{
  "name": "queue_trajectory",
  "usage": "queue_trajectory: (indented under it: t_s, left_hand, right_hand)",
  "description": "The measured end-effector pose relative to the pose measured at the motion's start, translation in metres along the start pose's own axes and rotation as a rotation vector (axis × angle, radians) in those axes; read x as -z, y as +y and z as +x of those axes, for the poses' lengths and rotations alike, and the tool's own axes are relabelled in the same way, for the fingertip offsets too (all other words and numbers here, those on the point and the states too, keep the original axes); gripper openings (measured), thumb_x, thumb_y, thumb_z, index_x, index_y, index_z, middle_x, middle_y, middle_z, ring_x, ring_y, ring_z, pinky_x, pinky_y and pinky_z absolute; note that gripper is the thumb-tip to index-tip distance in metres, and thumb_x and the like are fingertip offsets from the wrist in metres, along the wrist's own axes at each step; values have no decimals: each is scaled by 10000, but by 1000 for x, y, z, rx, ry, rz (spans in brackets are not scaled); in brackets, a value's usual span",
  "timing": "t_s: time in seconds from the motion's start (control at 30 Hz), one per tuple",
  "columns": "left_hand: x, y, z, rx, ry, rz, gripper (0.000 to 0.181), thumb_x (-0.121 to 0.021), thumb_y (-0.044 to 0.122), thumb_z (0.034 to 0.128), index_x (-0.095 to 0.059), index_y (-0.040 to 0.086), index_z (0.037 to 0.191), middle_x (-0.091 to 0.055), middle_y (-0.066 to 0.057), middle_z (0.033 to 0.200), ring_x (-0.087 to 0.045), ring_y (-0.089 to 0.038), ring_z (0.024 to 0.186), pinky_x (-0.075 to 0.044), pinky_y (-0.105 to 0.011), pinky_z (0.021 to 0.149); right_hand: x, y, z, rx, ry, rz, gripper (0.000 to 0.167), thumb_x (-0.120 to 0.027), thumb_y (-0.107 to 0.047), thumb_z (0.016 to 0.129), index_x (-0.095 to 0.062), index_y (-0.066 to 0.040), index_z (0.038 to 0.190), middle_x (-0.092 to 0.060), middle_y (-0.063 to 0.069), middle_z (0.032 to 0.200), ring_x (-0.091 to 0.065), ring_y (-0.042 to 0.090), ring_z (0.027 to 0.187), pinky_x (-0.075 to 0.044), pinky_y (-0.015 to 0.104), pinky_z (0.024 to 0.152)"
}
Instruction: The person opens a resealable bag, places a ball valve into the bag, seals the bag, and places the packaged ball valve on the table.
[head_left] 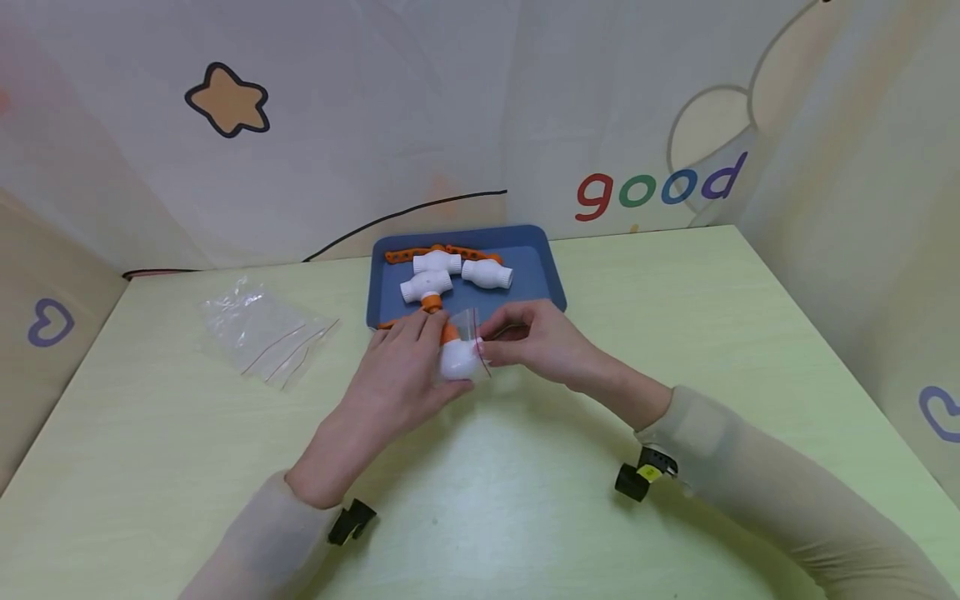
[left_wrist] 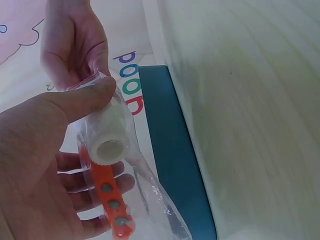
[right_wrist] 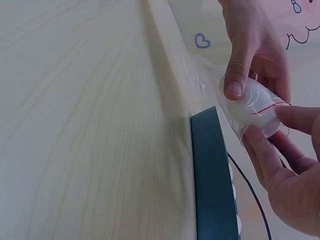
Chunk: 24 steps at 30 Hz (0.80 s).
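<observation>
A white plastic ball valve (head_left: pixel 459 362) with an orange handle sits inside a clear zip bag (head_left: pixel 468 322) that has a red line along its mouth. My left hand (head_left: pixel 399 365) holds the bagged valve, thumb on the near side and fingers beyond it. In the left wrist view the orange handle (left_wrist: pixel 106 192) hangs below the valve's round white end (left_wrist: pixel 110 148), within the clear film. At the bag's mouth, my right hand (head_left: pixel 551 346) pinches the edge by the red line (right_wrist: pixel 267 108) between thumb and fingers.
Behind the hands lies a blue tray (head_left: pixel 528 262) holding more white valves (head_left: pixel 487 274) with orange handles (head_left: pixel 408 255). Flat clear zip bags (head_left: pixel 273 333) lie on the pale table (head_left: pixel 480 500) to the left. A printed curtain (head_left: pixel 450 108) stands along the table's back.
</observation>
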<state>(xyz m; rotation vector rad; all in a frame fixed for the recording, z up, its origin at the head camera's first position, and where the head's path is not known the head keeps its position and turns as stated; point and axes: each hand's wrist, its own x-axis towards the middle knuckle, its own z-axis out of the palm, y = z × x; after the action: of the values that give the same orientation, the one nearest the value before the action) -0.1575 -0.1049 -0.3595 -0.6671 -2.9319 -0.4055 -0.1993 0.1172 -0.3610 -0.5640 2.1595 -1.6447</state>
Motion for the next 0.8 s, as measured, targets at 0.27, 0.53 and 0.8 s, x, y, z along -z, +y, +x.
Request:
queue_trajectory:
  t_s: [0.27,0.53,0.8]
  left_hand:
    - [0,2,0,1,3,10,891,-881,438,806,-479,-9,1464,-562,-157,1309,-546,-357,1211,-410,-536,1042]
    - [3,0,1,22,25,15,773,-849,410,821,-536,-19,1383,-598,-159,1247,-589,-348,1128,-481,-540,956]
    - [5,-7,-1,31,129,-30,727,-868,338,796,-567,-43,1336,-637,-167,1164,-609,-316,1028,-513,-506,820]
  right_hand:
    - [-1,-1,1,-8,-10,-22,205,-715,-76,959,-708,29,1135,-695,147,1124,-705,269,960,-589,370,856]
    - [-2,1,1,28,-17,17,246,-696,-81,981,-686,25,1203,-697,140,1155,-700,291,1021,-576,419,901]
    - [-2,8,-3,100,4,-74,263,-735,-153,970,-719,-62,1216,-699,51,1197,-663,253,1103,-556,421,895]
